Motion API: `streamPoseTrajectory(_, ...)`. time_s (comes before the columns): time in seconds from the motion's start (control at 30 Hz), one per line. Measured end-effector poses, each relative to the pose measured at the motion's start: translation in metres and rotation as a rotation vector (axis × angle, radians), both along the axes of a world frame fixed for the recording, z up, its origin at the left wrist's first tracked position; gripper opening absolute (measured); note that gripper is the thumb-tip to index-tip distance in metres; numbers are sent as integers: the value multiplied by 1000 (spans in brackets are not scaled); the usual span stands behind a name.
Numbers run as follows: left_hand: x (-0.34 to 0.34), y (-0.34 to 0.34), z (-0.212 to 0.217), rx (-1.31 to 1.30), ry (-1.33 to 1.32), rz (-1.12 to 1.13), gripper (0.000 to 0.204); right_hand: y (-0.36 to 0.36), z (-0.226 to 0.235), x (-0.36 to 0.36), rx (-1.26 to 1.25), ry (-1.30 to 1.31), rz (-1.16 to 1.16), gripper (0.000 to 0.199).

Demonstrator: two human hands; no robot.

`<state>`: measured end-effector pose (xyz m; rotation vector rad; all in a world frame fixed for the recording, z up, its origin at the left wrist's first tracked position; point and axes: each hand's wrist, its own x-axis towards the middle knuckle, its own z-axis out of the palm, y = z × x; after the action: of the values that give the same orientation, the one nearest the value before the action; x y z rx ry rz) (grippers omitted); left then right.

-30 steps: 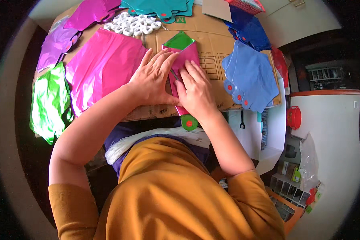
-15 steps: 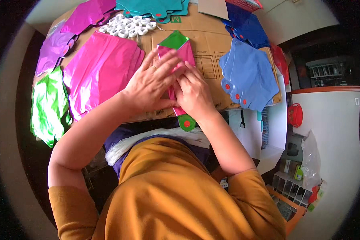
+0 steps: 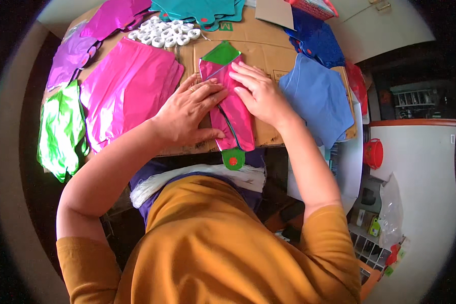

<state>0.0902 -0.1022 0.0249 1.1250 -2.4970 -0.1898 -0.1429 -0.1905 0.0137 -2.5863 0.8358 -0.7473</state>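
Flattened cardboard sheet [image 3: 268,45] serving as work surface, spread with foil balloon skins. Largest beside the hands: stack of magenta foil sheets [image 3: 129,88] to the left, light blue foil pieces [image 3: 319,96] to the right, purple foil [image 3: 71,55] and crumpled green foil [image 3: 61,129] at the far left, teal pieces [image 3: 197,7] along the far edge, darker blue pieces [image 3: 316,38] at upper right. Cluster of small white rings [image 3: 167,31] near the top.

At centre, narrow folded pink foil balloon [image 3: 238,119] with green tip at the far end and green round tab with a red dot [image 3: 233,159] hanging over the near edge of the cardboard. Bundle of white strings [image 3: 197,175] just below, on the lap.

Left hand [image 3: 190,111] now laid flat, fingers spread open, pressing the balloon's left side; a second ago curled tighter and overlapping the other hand. Right hand [image 3: 258,93] likewise opened flat, palm down on the upper right part, nothing gripped. Hands moved apart since half a second ago, more of the pink strip exposed. Judged as smoothing and pressing the fold down, not yet released.
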Motion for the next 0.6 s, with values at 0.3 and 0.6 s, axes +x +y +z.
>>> streamPoseTrajectory(0.3, 0, 2, -3, -12, -61, 60, 88, 20, 6, 9, -59, 116, -56, 62)
streamPoseTrajectory(0.6, -4, 5, -1, 3, 165, 241, 131, 88, 10, 18, 207, -73, -226, 106)
